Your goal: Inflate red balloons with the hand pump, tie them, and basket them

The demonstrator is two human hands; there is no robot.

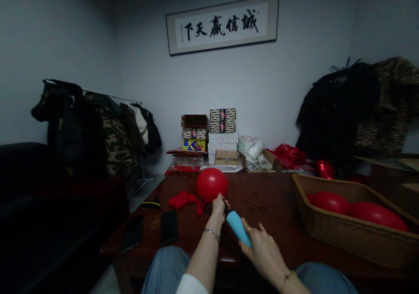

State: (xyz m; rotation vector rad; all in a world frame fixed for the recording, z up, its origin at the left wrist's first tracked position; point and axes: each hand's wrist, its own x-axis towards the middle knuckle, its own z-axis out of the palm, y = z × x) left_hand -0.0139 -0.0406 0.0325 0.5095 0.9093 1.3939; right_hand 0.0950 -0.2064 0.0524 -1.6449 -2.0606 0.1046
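A partly inflated red balloon (212,185) stands over the middle of the table. My left hand (219,205) is closed at its neck, where the balloon meets the dark tip of a light-blue hand pump (238,227). The pump slants down toward me, and my right hand (262,247) grips its near end, with some fingers partly raised. Left of the balloon lie several limp red balloons (183,200). Exactly how the neck sits on the nozzle is hidden by my left fingers.
A wicker basket (347,239) with inflated red balloons (376,214) stands at the right. Dark rings (258,209) lie on the wooden table (275,189). At the left are two phones (169,227), a yellow-black tool (151,205) and thin bands (156,221). Boxes (223,145) are stacked behind.
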